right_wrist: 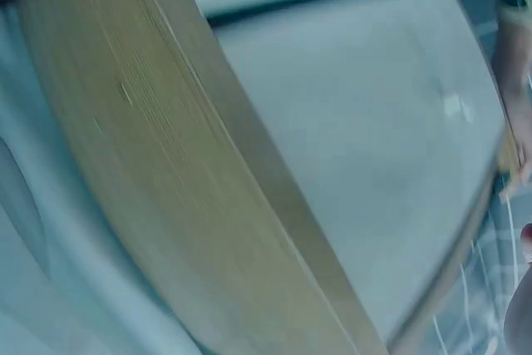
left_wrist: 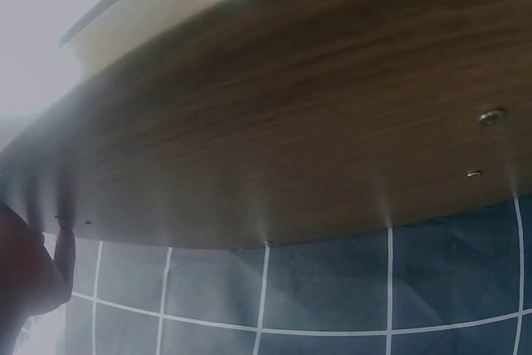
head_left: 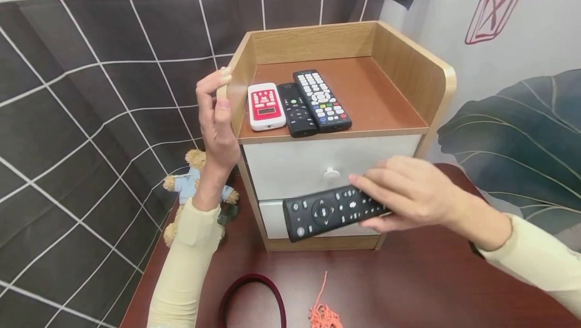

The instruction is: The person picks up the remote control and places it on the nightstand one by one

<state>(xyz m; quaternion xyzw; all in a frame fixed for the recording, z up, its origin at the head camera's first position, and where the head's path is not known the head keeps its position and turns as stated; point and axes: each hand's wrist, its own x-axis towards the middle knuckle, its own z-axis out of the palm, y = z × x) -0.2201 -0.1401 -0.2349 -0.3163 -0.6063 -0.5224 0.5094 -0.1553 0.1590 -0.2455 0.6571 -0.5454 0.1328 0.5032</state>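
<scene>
My right hand (head_left: 410, 192) holds a long black remote control (head_left: 323, 213) by one end, in front of the small wooden cabinet's (head_left: 386, 93) white drawers. The remote's button side faces up towards the head camera. My left hand (head_left: 219, 128) grips the front edge of the cabinet's left side panel (head_left: 238, 73), its thumb in front. Side by side on the cabinet's top lie a white and red remote (head_left: 266, 107), a slim black remote (head_left: 297, 111) and a black remote with white and coloured buttons (head_left: 322, 101). The right wrist view is blurred and does not show the held remote.
A white knob (head_left: 331, 173) sits on the upper drawer. To the left a teddy bear (head_left: 186, 184) in blue leans by the dark checked curtain (head_left: 91, 91). A dark red ring-shaped band (head_left: 282, 308) and orange yarn (head_left: 324, 317) lie on the brown table (head_left: 408, 282).
</scene>
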